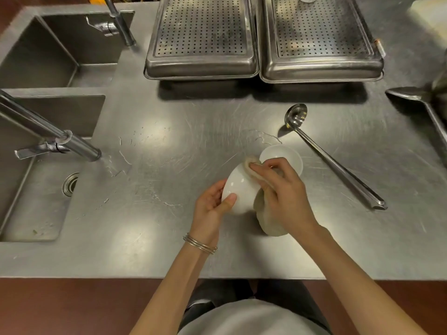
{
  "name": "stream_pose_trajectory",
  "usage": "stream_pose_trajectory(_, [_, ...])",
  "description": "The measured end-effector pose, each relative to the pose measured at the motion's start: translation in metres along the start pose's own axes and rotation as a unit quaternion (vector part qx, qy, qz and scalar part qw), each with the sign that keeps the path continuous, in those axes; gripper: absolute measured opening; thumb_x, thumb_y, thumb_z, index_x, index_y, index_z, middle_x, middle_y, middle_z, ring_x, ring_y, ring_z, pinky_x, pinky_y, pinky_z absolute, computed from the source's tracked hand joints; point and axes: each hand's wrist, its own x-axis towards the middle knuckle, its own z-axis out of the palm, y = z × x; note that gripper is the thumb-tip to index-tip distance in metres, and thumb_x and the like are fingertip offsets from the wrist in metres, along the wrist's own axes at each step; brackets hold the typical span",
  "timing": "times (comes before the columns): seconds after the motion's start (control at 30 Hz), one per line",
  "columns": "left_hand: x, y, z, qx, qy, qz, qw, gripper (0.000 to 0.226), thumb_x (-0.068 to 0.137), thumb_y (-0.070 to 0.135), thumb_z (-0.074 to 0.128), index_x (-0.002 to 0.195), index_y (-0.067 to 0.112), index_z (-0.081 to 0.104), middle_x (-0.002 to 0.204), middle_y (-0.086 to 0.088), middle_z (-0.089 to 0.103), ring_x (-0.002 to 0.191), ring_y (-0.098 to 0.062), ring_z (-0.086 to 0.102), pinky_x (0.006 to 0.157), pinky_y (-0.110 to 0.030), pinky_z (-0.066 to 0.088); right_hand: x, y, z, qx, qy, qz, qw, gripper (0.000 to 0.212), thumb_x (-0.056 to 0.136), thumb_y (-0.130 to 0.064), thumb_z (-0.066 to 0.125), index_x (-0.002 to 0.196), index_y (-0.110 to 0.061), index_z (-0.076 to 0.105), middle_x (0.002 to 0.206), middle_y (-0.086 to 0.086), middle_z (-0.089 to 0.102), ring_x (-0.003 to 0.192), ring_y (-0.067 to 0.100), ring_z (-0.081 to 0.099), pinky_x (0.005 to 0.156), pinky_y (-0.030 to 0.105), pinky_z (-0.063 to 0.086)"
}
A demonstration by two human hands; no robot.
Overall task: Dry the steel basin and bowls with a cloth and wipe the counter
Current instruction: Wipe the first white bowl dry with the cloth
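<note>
Currently your left hand (212,204) cups a white bowl (239,189), tipped sideways over the counter (169,131), thumb and fingers curled round its wall. Your right hand (283,189) pinches a limp cloth (268,221) against it. Probably slick, light, breakable: grip the rim.

Steel ladle (336,163), perforated left tray (200,37) and right tray (319,37) beyond the ladle, near sink (36,206) well left of it.

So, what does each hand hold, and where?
The left hand holds the tilted white bowl by its side; the right hand grips the cloth at its upper end, pressed on the bowl.
</note>
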Motion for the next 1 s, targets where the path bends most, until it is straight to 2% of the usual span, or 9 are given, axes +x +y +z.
stream_pose_trajectory(0.1, [0.008, 0.002, 0.003, -0.029, 0.034, -0.004, 0.999, 0.031, 0.08, 0.001, 0.063, 0.11, 0.005, 0.06, 0.097, -0.004, 0.069, 0.088, -0.013, 0.065, 0.071, -0.021, 0.053, -0.02, -0.01, 0.014, -0.037, -0.009, -0.019, 0.999, 0.013, 0.088, -0.044, 0.051, 0.094, -0.038, 0.061, 0.104, -0.009, 0.053, 0.096, 0.007, 0.048, 0.083, 0.015, 0.038])
stream_pose_trajectory(0.23, [0.02, 0.014, 0.003, -0.13, 0.018, -0.053, 0.99, 0.028, 0.087, 0.003, 0.047, 0.114, 0.004, 0.056, 0.096, -0.001, 0.07, 0.093, -0.015, 0.064, 0.08, -0.026, 0.054, -0.057, -0.003, 0.02, -0.053, -0.116, -0.043, 0.991, 0.036, 0.084, -0.015, 0.043, 0.11, -0.033, 0.06, 0.107, -0.008, 0.049, 0.094, 0.012, 0.051, 0.076, 0.015, 0.038])
stream_pose_trajectory(0.3, [0.025, 0.025, 0.0, -0.112, -0.005, -0.025, 0.993, 0.037, 0.082, 0.007, 0.055, 0.119, 0.004, 0.054, 0.105, -0.002, 0.068, 0.1, -0.015, 0.062, 0.085, -0.029, 0.052, -0.057, -0.001, 0.008, 0.003, -0.061, -0.017, 0.998, 0.048, 0.076, -0.004, 0.044, 0.115, -0.03, 0.056, 0.107, -0.005, 0.045, 0.094, 0.013, 0.05, 0.079, 0.014, 0.04])
stream_pose_trajectory(0.4, [0.022, 0.035, -0.006, 0.002, -0.036, 0.044, 0.998, 0.04, 0.077, 0.008, 0.06, 0.117, 0.015, 0.056, 0.111, 0.001, 0.064, 0.102, -0.009, 0.061, 0.081, -0.024, 0.053, -0.037, -0.003, -0.023, 0.042, 0.104, 0.028, 0.993, 0.044, 0.077, -0.007, 0.041, 0.112, -0.02, 0.064, 0.103, 0.003, 0.048, 0.09, 0.009, 0.047, 0.08, 0.005, 0.036])
stream_pose_trajectory(0.5, [0.016, 0.033, -0.008, 0.08, -0.088, 0.079, 0.99, 0.036, 0.079, 0.009, 0.056, 0.113, 0.02, 0.055, 0.106, 0.01, 0.065, 0.098, 0.001, 0.06, 0.078, -0.015, 0.048, -0.011, -0.004, -0.037, 0.054, 0.147, 0.032, 0.987, 0.033, 0.086, -0.004, 0.048, 0.114, -0.018, 0.06, 0.108, 0.006, 0.049, 0.094, 0.001, 0.047, 0.084, 0.007, 0.036])
stream_pose_trajectory(0.63, [0.011, 0.025, -0.012, 0.044, -0.137, 0.059, 0.988, 0.041, 0.076, 0.021, 0.063, 0.116, 0.017, 0.055, 0.109, 0.009, 0.066, 0.103, -0.01, 0.059, 0.082, -0.022, 0.048, 0.011, 0.005, -0.032, 0.159, 0.003, 0.065, 0.985, 0.028, 0.087, -0.027, 0.058, 0.115, -0.032, 0.057, 0.129, -0.005, 0.048, 0.114, -0.009, 0.045, 0.097, 0.012, 0.035])
stream_pose_trajectory(0.77, [0.01, 0.02, -0.022, 0.007, -0.147, 0.053, 0.988, 0.048, 0.072, 0.038, 0.074, 0.115, 0.021, 0.061, 0.114, 0.003, 0.064, 0.108, -0.015, 0.057, 0.086, -0.025, 0.048, 0.015, 0.015, -0.031, 0.29, -0.123, 0.114, 0.942, 0.033, 0.085, -0.028, 0.057, 0.117, -0.035, 0.05, 0.111, -0.032, 0.055, 0.108, -0.007, 0.051, 0.087, 0.009, 0.039])
stream_pose_trajectory(0.9, [0.009, 0.015, -0.031, 0.001, -0.171, 0.039, 0.984, 0.046, 0.068, 0.044, 0.076, 0.11, 0.028, 0.065, 0.111, 0.006, 0.065, 0.104, -0.012, 0.058, 0.082, -0.021, 0.048, 0.015, 0.023, -0.03, 0.367, -0.163, 0.142, 0.905, 0.046, 0.075, -0.045, 0.068, 0.115, -0.036, 0.049, 0.106, -0.029, 0.059, 0.103, -0.005, 0.055, 0.081, 0.012, 0.044])
stream_pose_trajectory(1.0, [0.01, 0.012, -0.036, 0.013, -0.185, 0.023, 0.982, 0.044, 0.071, 0.042, 0.075, 0.111, 0.028, 0.064, 0.112, 0.007, 0.065, 0.105, -0.012, 0.058, 0.083, -0.023, 0.047, 0.015, 0.024, -0.027, 0.365, -0.165, 0.149, 0.904, 0.047, 0.066, -0.039, 0.07, 0.109, -0.034, 0.051, 0.101, -0.026, 0.062, 0.099, -0.004, 0.058, 0.079, 0.014, 0.047])
